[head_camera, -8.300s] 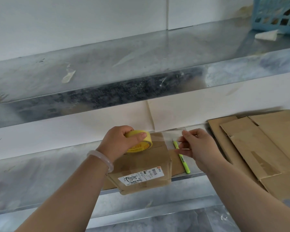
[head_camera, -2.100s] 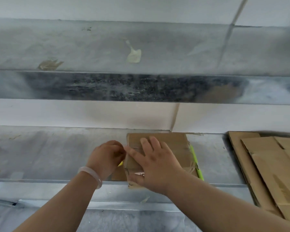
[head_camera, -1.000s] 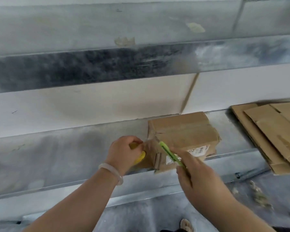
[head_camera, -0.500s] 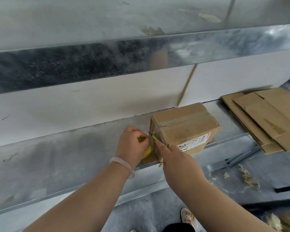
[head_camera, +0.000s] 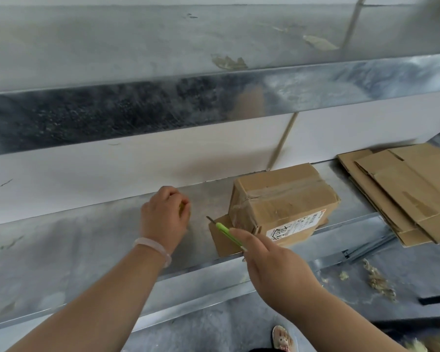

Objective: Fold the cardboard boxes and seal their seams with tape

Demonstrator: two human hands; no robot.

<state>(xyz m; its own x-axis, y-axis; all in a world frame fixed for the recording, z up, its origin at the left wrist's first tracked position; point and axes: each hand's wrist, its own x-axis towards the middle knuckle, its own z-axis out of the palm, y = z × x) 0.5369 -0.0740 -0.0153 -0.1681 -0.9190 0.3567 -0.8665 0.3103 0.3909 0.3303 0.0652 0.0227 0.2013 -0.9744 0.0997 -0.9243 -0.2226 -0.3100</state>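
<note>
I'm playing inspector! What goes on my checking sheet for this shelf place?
Surface: metal shelf, scuffed, bearing the cardboard.
Job's things: taped cardboard box atop a flat cardboard piece; stack of flat boxes at right.
Clutter: tape scraps stuck on upper shelf; shreds on floor.
Hands: left hand curls round a yellow thing, mostly hidden; right hand holds green knife, blade out.
Cables: nothing seen.
Surroundings: white wall; a shoe below.
</note>
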